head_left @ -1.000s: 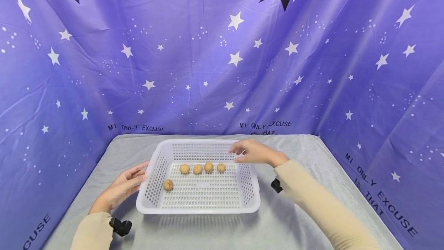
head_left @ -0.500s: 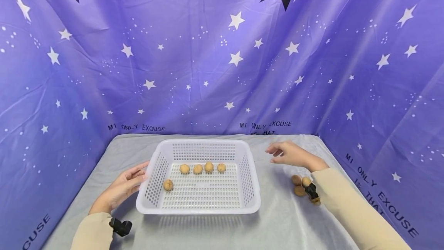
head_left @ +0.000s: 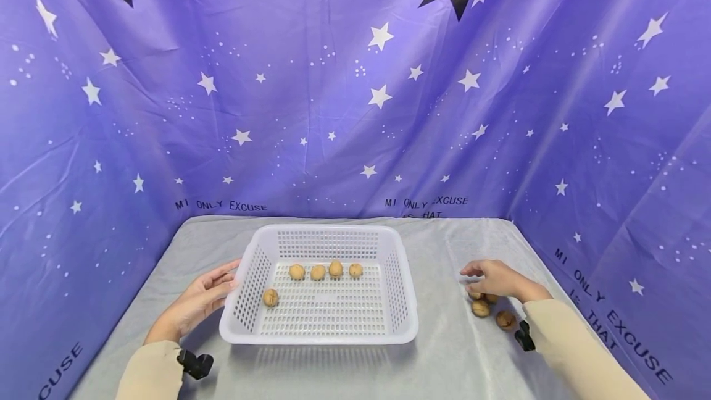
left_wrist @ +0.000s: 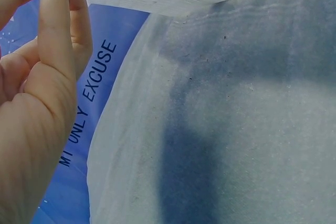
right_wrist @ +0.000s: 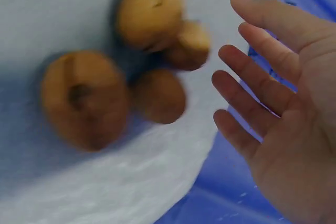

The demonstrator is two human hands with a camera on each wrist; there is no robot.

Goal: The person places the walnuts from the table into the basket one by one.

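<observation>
A white plastic basket with slotted walls holds several walnuts; a row of them, including one walnut, lies toward its back, and a lone walnut sits near the left wall. My left hand holds the basket's left rim with thumb and fingers, which the left wrist view shows at the basket's edge. On the right, my right hand hovers over a cluster of walnuts, partly hiding some. In the right wrist view its fingers are spread and loosely bent, with nothing in them, beside the walnuts.
A grey cloth covers the table. Purple star-printed curtain surrounds its back and sides. Black wrist cameras are strapped at both sleeves.
My right hand has moved away from the basket's right side, out to the right and down over the loose walnuts. The left hand and the walnuts in the basket stay in place.
</observation>
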